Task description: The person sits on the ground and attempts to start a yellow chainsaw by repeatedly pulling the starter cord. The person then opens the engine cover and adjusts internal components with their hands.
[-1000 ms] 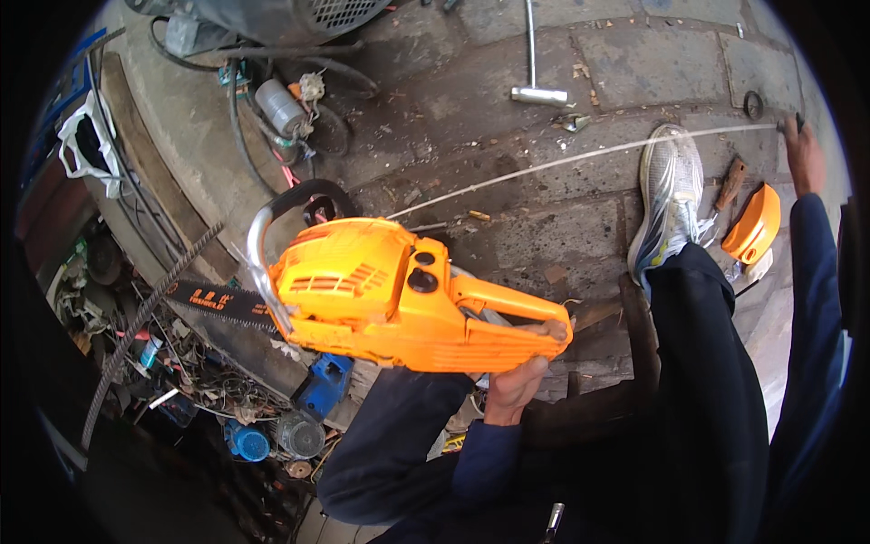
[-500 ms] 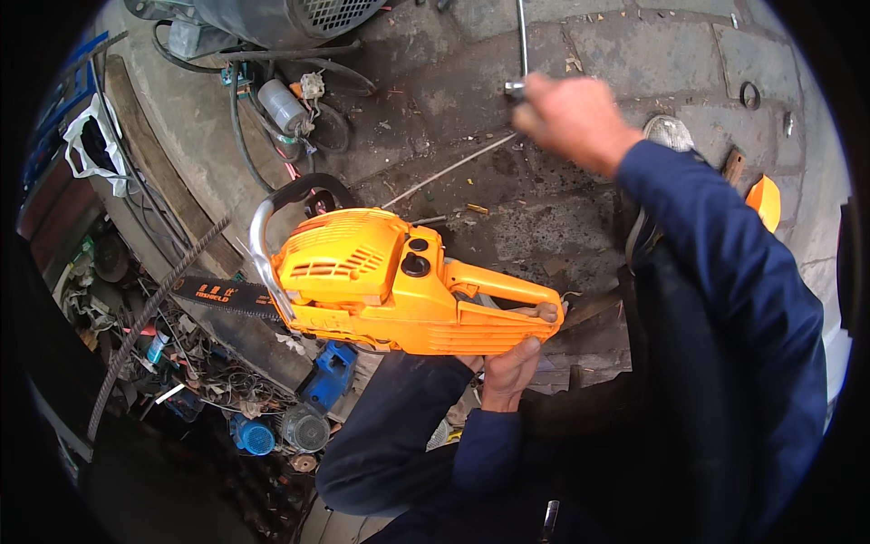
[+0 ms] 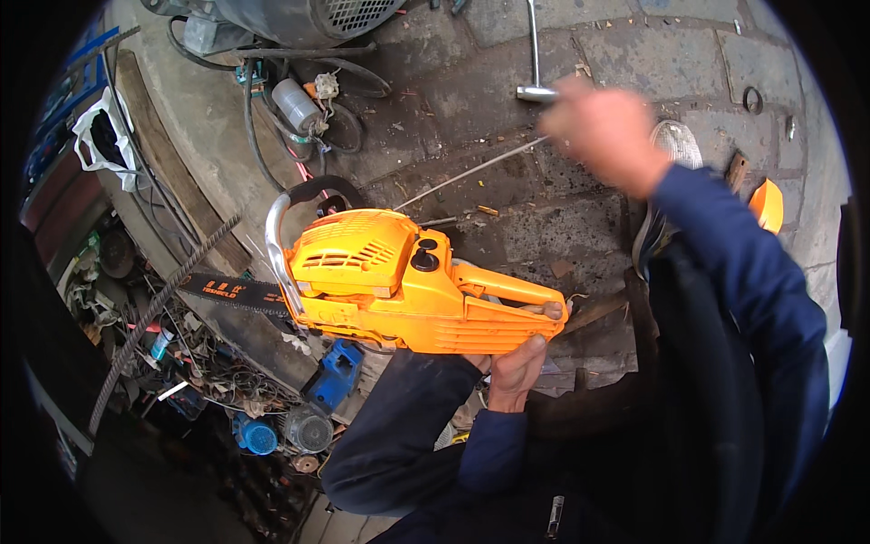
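- Chainsaw (image 3: 426,313) — orange, over the bent left leg (image 3: 399,426), its bar (image 3: 227,292) pointing left.
- Left hand (image 3: 517,370): fingers wrapped around the rear handle (image 3: 509,286).
- Right hand (image 3: 612,136) — motion-blurred, fingers clenched at the end of a taut cord (image 3: 471,172) running from the saw.
- T-shaped metal tool (image 3: 535,93): on the paving (image 3: 643,68), near that hand.

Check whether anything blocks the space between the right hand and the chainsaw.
Nothing visible does: only the pull cord runs from the right hand to the chainsaw. The metal wrench lies beyond the pull cord, not across it.
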`<move>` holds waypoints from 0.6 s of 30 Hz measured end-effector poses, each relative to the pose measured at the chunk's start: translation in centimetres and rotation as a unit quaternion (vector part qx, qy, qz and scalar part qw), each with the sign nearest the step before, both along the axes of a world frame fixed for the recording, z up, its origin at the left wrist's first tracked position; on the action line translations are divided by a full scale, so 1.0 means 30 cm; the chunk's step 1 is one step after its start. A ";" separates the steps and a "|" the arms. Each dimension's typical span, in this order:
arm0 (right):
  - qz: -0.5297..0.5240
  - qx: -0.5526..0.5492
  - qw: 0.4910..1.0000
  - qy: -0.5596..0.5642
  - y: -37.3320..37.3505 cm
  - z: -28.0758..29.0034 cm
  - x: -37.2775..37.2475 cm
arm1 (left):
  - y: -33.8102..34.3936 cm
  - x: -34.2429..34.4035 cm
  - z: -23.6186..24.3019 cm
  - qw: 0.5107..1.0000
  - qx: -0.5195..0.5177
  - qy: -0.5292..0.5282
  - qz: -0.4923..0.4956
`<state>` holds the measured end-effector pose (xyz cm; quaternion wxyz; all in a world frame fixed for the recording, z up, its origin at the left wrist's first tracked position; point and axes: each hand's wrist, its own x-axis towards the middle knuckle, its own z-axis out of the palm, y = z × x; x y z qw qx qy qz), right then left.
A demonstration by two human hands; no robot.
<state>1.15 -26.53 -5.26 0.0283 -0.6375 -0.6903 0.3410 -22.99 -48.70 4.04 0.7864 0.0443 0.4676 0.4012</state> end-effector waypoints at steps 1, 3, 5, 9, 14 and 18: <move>0.019 -0.089 0.995 0.049 0.029 0.026 -0.171 | 0.008 0.007 0.004 1.000 0.002 0.002 -0.002; 0.174 -0.082 0.971 0.145 0.010 0.049 -0.318 | 0.030 0.009 0.026 1.000 -0.006 0.001 -0.011; 0.142 -0.002 0.990 0.027 0.008 -0.040 -0.262 | 0.054 0.030 0.015 1.000 -0.004 -0.007 -0.007; -0.069 -0.026 0.995 -0.062 -0.102 -0.170 0.188 | -0.007 0.009 -0.003 0.999 0.008 -0.039 0.020; -0.264 -0.035 0.928 -0.260 -0.387 -0.275 0.848 | -0.007 -0.016 -0.004 1.000 0.006 -0.018 -0.017; -0.254 0.043 0.928 -0.270 -0.376 -0.346 0.980 | -0.022 -0.021 0.016 1.000 0.000 -0.003 -0.002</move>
